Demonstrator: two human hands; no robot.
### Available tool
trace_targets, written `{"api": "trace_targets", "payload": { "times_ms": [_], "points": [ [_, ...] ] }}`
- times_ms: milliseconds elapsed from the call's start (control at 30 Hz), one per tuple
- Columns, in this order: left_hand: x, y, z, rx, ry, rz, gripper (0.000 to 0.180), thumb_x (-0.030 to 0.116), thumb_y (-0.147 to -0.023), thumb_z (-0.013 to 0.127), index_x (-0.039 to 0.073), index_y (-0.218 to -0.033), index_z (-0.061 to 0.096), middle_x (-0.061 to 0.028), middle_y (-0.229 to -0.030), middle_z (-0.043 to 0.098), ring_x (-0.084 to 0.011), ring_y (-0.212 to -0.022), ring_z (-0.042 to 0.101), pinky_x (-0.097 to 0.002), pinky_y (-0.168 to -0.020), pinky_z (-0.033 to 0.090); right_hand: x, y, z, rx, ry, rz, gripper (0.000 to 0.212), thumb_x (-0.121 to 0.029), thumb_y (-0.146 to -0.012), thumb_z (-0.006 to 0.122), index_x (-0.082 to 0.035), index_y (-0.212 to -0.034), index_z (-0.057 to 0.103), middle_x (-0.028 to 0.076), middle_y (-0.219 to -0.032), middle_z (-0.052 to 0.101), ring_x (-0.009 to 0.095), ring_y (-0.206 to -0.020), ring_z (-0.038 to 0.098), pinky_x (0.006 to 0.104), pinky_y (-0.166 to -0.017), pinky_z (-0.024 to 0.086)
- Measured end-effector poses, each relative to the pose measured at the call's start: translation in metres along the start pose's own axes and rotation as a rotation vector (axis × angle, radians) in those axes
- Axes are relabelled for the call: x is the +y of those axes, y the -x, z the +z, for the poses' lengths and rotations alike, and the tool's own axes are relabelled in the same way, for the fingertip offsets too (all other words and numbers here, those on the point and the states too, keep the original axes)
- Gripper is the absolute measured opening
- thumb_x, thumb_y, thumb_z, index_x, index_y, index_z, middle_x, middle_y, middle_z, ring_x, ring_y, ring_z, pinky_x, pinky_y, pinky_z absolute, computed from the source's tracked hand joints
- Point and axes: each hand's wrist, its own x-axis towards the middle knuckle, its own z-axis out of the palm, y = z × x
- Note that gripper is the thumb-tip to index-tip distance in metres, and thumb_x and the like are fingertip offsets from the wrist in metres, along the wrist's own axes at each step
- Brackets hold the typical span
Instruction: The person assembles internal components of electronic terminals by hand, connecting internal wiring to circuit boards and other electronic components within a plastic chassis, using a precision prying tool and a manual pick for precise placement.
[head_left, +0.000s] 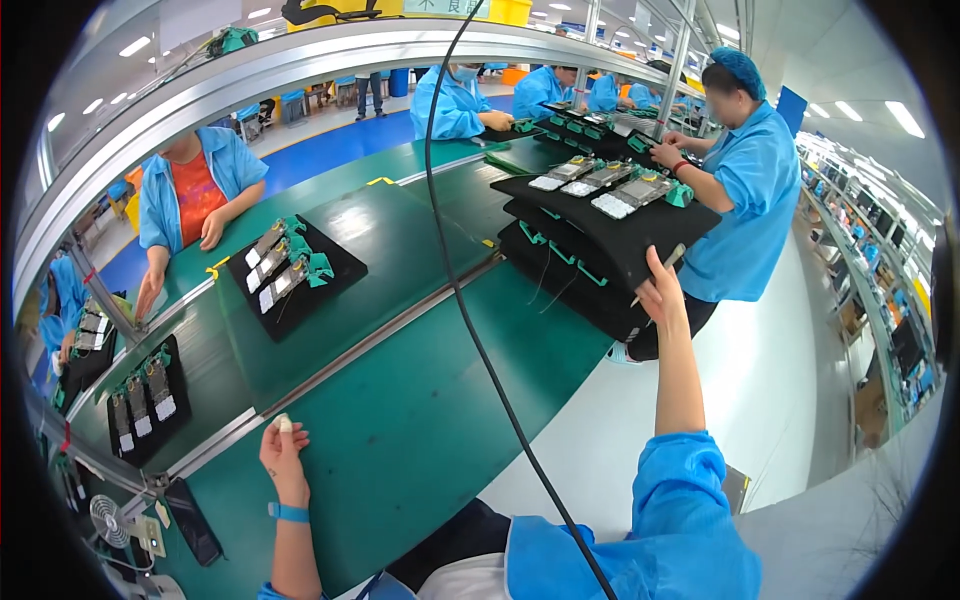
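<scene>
My right hand (pixel 660 290) grips the near right corner of a black mat (pixel 600 222), its thumb on top. A thin pale stick-like tool (pixel 674 257) is also at this hand. Three electronic assemblies (pixel 632 193) with white ends and green clips lie on the mat, above more black mats (pixel 560 270) with green clips. My left hand (pixel 285 465) is raised over the green bench (pixel 400 430), fingers pinched together. Something small and whitish (pixel 284 423) shows at its fingertips; whether it is held or worn on a finger, I cannot tell.
Black mats with similar assemblies lie on the green belt (pixel 350 220), left (pixel 146 400) and centre (pixel 345 262). A black cable (pixel 470 320) hangs across the view. A co-worker (pixel 745 180) stands at the right, another (pixel 195 190) across the belt. A phone (pixel 193 520) and small fan (pixel 110 520) sit lower left.
</scene>
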Motion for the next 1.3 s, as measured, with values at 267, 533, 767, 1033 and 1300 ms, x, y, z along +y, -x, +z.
{"api": "trace_targets", "payload": {
  "times_ms": [267,533,767,1033,1300],
  "points": [
    [0.070,0.020,0.080,-0.427,0.490,-0.483,0.050,0.034,-0.100,0.047,-0.006,-0.131,0.044,-0.0223,-0.120,0.059,-0.0341,-0.113,0.058,-0.0433,-0.094,0.050,0.076,0.075,-0.018,-0.361,-0.117,0.209,0.043,-0.035,-0.093,0.061,-0.004,-0.121,0.052,0.007,-0.088,0.068,0.005,-0.030,0.036,0.0209,-0.029,0.027],
    [0.036,0.058,-0.011,-0.313,0.332,-0.540,0.045,0.012,-0.090,0.063,-0.005,-0.129,0.049,-0.0139,-0.119,0.060,-0.0198,-0.106,0.059,-0.0333,-0.091,0.050,0.112,0.131,0.080,-0.433,0.474,0.702,0.035,-0.029,-0.086,0.071,-0.003,-0.107,0.061,0.002,-0.069,0.060,0.003,-0.043,0.041,0.0211,-0.031,0.025],
    [0.082,0.162,-0.042,-0.376,-0.486,-0.770,0.027,0.019,-0.085,0.073,-0.003,-0.098,0.063,-0.0032,-0.077,0.066,-0.0062,-0.064,0.058,-0.0232,-0.048,0.046,0.167,0.117,0.129,-0.164,1.204,-0.418,0.020,-0.015,-0.087,0.068,0.001,-0.092,0.058,0.009,-0.078,0.057,0.020,-0.067,0.055,0.0331,-0.059,0.044],
    [0.074,0.141,-0.021,-0.064,-0.499,-0.105,0.020,0.008,-0.089,0.066,-0.007,-0.101,0.061,-0.0110,-0.085,0.068,-0.0121,-0.076,0.066,-0.0232,-0.065,0.054,0.209,0.223,0.224,-1.016,1.033,-0.539,0.044,-0.006,-0.085,0.060,-0.012,-0.128,0.054,0.011,-0.109,0.067,0.025,-0.071,0.068,0.0342,-0.055,0.052],
    [0.060,0.125,-0.013,-0.064,-0.241,-0.107,0.026,0.001,-0.088,0.064,-0.008,-0.112,0.057,-0.0153,-0.093,0.069,-0.0149,-0.086,0.068,-0.0255,-0.071,0.056,0.199,0.205,0.222,-0.872,1.105,-0.578,0.035,0.001,-0.086,0.059,-0.005,-0.120,0.059,0.013,-0.097,0.070,0.026,-0.065,0.067,0.0315,-0.056,0.052]
  ]
}}
